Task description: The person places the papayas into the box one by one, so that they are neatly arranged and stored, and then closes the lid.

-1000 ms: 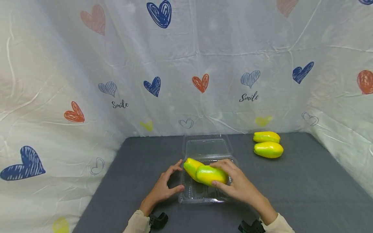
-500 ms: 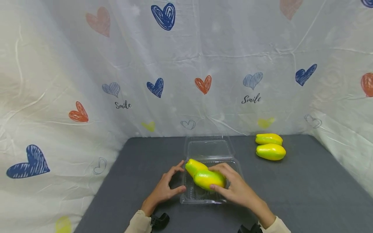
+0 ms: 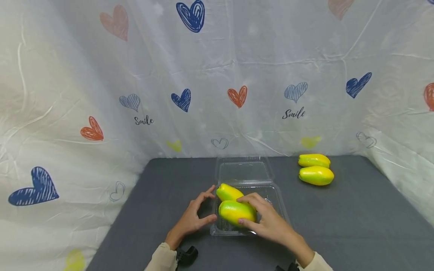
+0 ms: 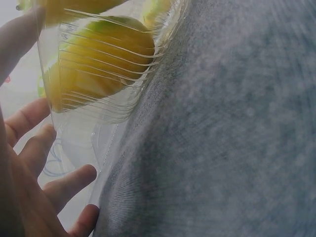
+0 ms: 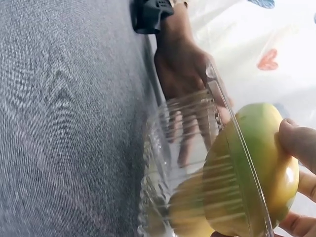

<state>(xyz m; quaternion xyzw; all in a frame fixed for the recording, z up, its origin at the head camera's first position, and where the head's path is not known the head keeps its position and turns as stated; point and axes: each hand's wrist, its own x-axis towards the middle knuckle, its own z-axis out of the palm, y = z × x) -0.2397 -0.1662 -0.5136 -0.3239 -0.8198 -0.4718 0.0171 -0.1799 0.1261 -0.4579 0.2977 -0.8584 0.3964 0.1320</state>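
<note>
My right hand [image 3: 271, 222] grips a yellow-green papaya [image 3: 235, 211] inside the front part of a clear plastic clamshell box [image 3: 244, 172]. Thumb and fingers curl round the fruit's right end, as the right wrist view also shows, with the papaya [image 5: 274, 163] partly above the rim. Behind it a second papaya [image 3: 228, 192] lies slanted in the box, partly covered. At the box's left side my left hand [image 3: 194, 216] has its fingers spread and thumb apart. In the left wrist view the left hand's fingertips [image 4: 45, 133] are at the clear wall.
Two more papayas [image 3: 315, 175] lie side by side at the back right of the grey-covered table [image 3: 339, 218]. The box's lid stands folded back towards the heart-printed curtain [image 3: 203, 124] behind the table.
My right hand has moved left and towards me with its papaya, uncovering more of the box's right side. The left hand stays by the box. The head view has shifted slightly.
</note>
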